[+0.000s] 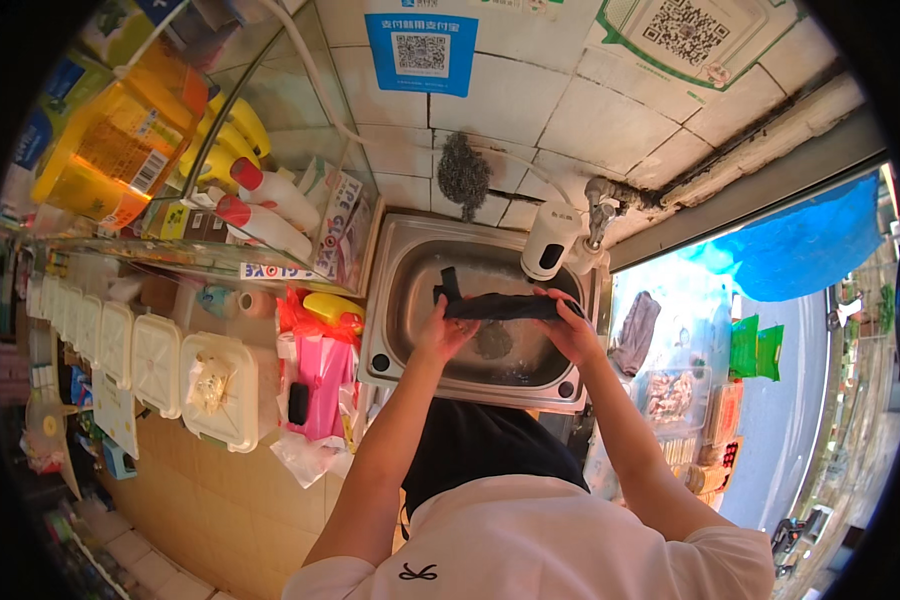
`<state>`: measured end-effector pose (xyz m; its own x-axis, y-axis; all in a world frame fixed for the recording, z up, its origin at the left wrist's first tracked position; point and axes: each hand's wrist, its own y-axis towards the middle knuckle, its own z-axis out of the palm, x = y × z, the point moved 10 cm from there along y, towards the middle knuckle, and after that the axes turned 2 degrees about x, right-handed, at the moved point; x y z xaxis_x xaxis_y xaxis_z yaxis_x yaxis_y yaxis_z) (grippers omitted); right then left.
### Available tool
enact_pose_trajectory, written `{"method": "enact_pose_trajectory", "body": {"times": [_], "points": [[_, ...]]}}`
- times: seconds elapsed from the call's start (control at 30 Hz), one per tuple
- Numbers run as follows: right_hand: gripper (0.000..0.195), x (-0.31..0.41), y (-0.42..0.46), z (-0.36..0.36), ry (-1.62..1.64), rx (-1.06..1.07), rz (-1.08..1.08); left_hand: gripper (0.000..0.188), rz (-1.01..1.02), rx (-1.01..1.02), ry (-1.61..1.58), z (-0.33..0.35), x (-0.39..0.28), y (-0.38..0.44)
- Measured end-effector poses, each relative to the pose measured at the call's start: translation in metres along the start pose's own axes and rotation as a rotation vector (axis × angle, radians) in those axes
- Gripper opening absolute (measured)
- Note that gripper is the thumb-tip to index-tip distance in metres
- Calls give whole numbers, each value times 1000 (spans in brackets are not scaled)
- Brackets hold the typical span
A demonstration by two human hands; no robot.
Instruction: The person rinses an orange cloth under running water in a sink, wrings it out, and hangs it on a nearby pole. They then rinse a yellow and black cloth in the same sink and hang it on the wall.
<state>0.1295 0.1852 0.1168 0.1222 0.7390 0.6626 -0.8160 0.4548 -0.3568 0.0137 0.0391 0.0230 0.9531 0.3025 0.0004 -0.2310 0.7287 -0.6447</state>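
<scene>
A dark, folded cloth (502,307) stretches between my two hands, above a stainless steel sink (403,277). My left hand (448,330) grips its left end, where a short flap sticks up past my fingers. The right end is in my right hand (570,326), just below the white electric water heater tap (551,236). Some wet marks show on the basin floor beneath the cloth. Whether water is running cannot be told.
A steel wool scrubber (463,176) hangs on the tiled wall. Left of the sink are a glass cabinet (270,247) with bottles, a pink bag (322,382) and lidded white bins (221,394). At right, a grey cloth (637,334) lies near a clear food tray (675,397).
</scene>
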Motion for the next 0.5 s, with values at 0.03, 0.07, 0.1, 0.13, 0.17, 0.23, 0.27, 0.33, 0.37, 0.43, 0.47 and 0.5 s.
{"method": "enact_pose_trajectory", "body": {"times": [0.03, 0.07, 0.1, 0.13, 0.17, 0.23, 0.27, 0.33, 0.37, 0.43, 0.47, 0.5], "points": [[19, -2, -3, 0, -5, -5, 11, 32, 2, 77, 37, 5, -1, 0], [16, -8, -5, -12, -112, -88, 98, 30, 7, 154, 73, 11, 1, 4], [15, -13, -3, -28, -276, -153, 93, 27, 17, 227, 114, 15, 4, 8], [18, -18, -3, -49, -693, -178, 158, 25, -47, 268, 126, 17, 15, 14], [32, -14, 2, -54, -1187, -72, 22, 24, -107, 308, 141, 26, 29, 21], [68, -4, -9, -3, -1435, 51, -356, 23, -116, 228, 119, 37, 48, 22], [73, -7, -10, 25, -1351, 128, -325, 22, -149, 260, 79, 53, 57, 13], [75, -18, -13, 47, -1372, 147, -304, 20, -186, 264, 29, 62, 71, 6], [64, -31, -4, 45, -1091, 162, -181, 18, -198, 236, 25, 60, 75, 7], [59, -38, 10, 26, -1096, 127, -176, 16, -190, 189, 27, 63, 74, 5], [53, -41, 13, 21, -1007, 115, -171, 16, -162, 166, 35, 61, 67, 4], [48, -45, 14, 24, -913, 107, -162, 15, -130, 138, 43, 56, 58, 2]]}}
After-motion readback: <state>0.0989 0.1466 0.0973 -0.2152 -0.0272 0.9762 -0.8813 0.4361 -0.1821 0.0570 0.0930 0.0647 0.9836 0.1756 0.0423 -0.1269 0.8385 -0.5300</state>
